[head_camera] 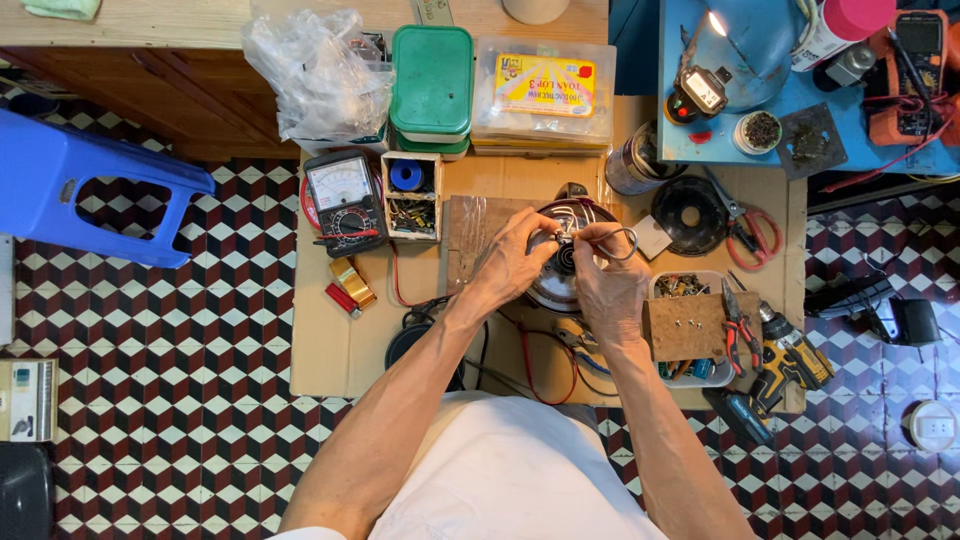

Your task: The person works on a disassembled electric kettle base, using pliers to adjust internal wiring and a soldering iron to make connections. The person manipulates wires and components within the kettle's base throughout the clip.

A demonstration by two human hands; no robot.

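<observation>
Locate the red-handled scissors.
In the head view, the red-handled scissors lie on the cardboard sheet at the right, beside the black round disc, above the cordless drill.

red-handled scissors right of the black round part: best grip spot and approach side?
Take the scissors by the red handle loops, coming from the lower right. The loops lie open and uncovered there, while the blades point up-left toward the black round part, crowding that end. Both hands are busy at the round metal appliance.
</observation>
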